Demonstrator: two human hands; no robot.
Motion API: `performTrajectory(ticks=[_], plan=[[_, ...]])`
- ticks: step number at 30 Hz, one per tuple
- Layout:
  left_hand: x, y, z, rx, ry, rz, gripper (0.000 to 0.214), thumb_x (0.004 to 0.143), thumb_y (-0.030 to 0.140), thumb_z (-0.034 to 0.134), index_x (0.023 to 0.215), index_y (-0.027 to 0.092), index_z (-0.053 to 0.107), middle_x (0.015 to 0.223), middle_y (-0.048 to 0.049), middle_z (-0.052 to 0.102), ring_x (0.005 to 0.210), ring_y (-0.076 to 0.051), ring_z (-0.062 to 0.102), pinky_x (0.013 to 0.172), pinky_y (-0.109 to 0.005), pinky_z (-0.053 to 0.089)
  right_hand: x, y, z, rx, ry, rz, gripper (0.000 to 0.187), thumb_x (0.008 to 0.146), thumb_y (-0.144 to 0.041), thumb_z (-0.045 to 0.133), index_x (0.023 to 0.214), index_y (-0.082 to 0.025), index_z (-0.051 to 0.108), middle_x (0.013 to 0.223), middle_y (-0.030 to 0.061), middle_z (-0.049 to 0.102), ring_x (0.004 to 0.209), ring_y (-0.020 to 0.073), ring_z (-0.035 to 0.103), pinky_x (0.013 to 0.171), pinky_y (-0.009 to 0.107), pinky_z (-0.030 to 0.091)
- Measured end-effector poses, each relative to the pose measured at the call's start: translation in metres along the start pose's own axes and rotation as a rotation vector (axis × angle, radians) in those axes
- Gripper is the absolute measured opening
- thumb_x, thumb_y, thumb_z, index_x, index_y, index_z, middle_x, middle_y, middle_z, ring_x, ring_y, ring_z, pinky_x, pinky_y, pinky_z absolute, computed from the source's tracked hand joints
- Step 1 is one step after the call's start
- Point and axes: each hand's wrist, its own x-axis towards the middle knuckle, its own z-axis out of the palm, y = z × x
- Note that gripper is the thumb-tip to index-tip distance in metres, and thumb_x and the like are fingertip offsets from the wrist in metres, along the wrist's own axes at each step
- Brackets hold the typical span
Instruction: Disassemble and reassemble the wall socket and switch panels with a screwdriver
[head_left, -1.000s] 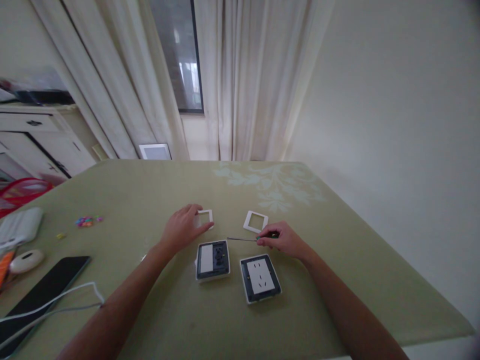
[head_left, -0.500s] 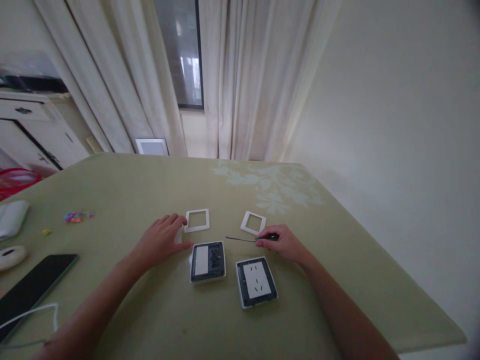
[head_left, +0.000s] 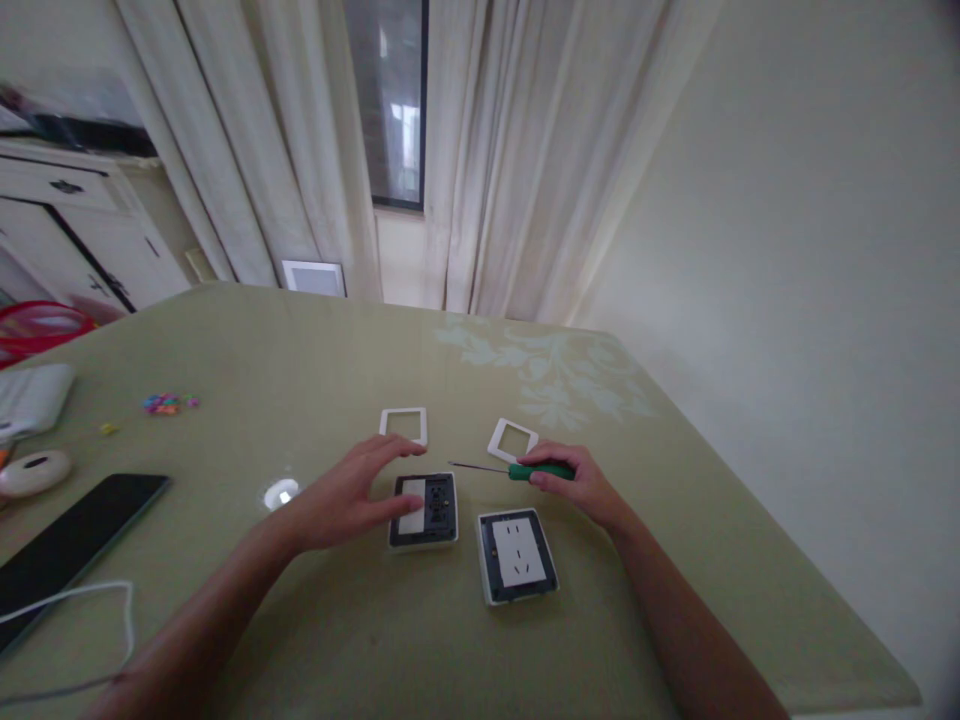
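Note:
My left hand [head_left: 358, 492] is open, thumb and fingers apart, over the left side of a wall switch [head_left: 444, 515] with a white rocker and dark exposed body. Its thumb overlaps the rocker; whether it presses there I cannot tell. My right hand [head_left: 576, 478] is closed around the green handle of a screwdriver [head_left: 521, 471], whose thin shaft points left above the switch. Below that hand lies a wall socket [head_left: 517, 552] with its dark surround exposed. A white cover frame [head_left: 421, 428] lies behind the left fingertips, and another cover frame [head_left: 495, 438] beside the right fingers.
At the left lie a dark phone [head_left: 82, 545], a white cable [head_left: 129, 620], a white rounded object [head_left: 37, 473] and small colourful pieces [head_left: 165, 403]. A bright white spot [head_left: 281, 493] shows on the green tabletop [head_left: 420, 650]. Curtains and a wall stand beyond the table.
My left hand has moved from beside the left cover frame to over the switch, its fingers spreading. More of the screwdriver's green handle shows in my right hand. The view has shifted slightly.

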Motion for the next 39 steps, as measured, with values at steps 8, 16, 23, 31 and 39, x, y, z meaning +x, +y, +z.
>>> performTrajectory(ticks=[8, 16, 23, 31, 39], plan=[[-0.003, 0.021, 0.034, -0.003, -0.158, 0.062, 0.082, 0.087, 0.05, 0.084, 0.157, 0.026, 0.047, 0.156, -0.0153, 0.059, 0.143, -0.037, 0.057, 0.119, -0.056, 0.048, -0.002, -0.017, 0.007, 0.016, 0.267, -0.081, 0.036, 0.083, -0.049, 0.089, 0.103, -0.022, 0.075, 0.092, 0.007, 0.079, 0.082, 0.0231, 0.077, 0.072, 0.033, 0.06], [-0.002, 0.022, 0.052, 0.029, -0.071, 0.038, 0.077, 0.093, 0.061, 0.074, 0.155, 0.024, 0.048, 0.152, -0.0167, 0.061, 0.139, -0.038, 0.058, 0.118, -0.058, 0.049, 0.041, -0.097, 0.024, -0.172, 0.268, -0.417, 0.022, 0.086, -0.029, 0.087, 0.097, -0.024, 0.068, 0.083, -0.0005, 0.074, 0.068, 0.0135, 0.069, 0.064, 0.025, 0.054], [-0.005, 0.02, 0.057, 0.01, -0.029, 0.051, 0.073, 0.094, 0.06, 0.073, 0.154, 0.027, 0.047, 0.149, -0.0151, 0.063, 0.134, -0.038, 0.06, 0.116, -0.058, 0.05, 0.057, -0.112, 0.055, -0.302, 0.138, -0.49, 0.017, 0.09, -0.029, 0.082, 0.091, -0.024, 0.065, 0.076, -0.0044, 0.069, 0.061, 0.0084, 0.063, 0.059, 0.02, 0.049], [-0.006, 0.019, 0.059, 0.012, -0.005, 0.073, 0.071, 0.094, 0.058, 0.073, 0.154, 0.027, 0.05, 0.147, -0.0152, 0.064, 0.132, -0.039, 0.061, 0.113, -0.058, 0.051, 0.054, -0.103, 0.066, -0.325, 0.167, -0.561, 0.016, 0.091, -0.03, 0.08, 0.091, -0.026, 0.064, 0.075, -0.0038, 0.07, 0.06, 0.0105, 0.064, 0.058, 0.023, 0.05], [-0.007, 0.022, 0.054, 0.025, -0.041, 0.063, 0.076, 0.096, 0.058, 0.071, 0.159, 0.028, 0.043, 0.15, -0.0146, 0.063, 0.134, -0.038, 0.061, 0.113, -0.057, 0.052, 0.063, -0.088, 0.064, -0.227, 0.28, -0.398, 0.017, 0.09, -0.029, 0.079, 0.086, -0.024, 0.064, 0.072, -0.0045, 0.066, 0.058, 0.0085, 0.061, 0.056, 0.021, 0.048]])
